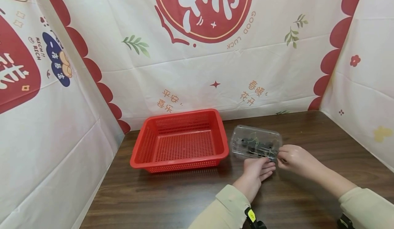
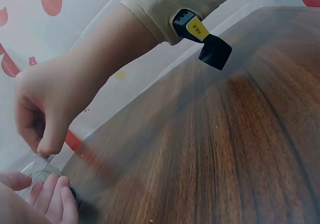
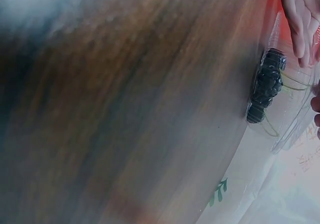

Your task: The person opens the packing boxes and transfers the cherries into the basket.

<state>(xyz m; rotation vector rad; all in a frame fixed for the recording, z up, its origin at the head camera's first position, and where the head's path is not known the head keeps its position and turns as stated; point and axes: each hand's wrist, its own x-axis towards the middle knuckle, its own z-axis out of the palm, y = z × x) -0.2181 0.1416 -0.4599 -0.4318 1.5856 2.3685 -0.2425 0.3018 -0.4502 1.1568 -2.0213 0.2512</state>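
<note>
A clear plastic clamshell box (image 1: 257, 133) sits on the table to the right of the red basket. Inside lie several dark, bumpy fruits (image 3: 267, 83) with thin green stems, their exact kind unclear through the plastic. My right hand (image 1: 297, 160) pinches the box's edge at its right front corner, thumb against curled fingers. At the front side, my left hand (image 1: 253, 172) touches the box with its fingers fairly straight. The left wrist view has the right hand (image 2: 55, 96) above the left hand (image 2: 47, 199), the box partly hidden between them.
A red perforated plastic basket (image 1: 223, 143) stands to the left of the box. Both are on a dark wood-grain table (image 1: 160, 194). White printed cloth (image 1: 215, 64) hangs behind it and along both sides.
</note>
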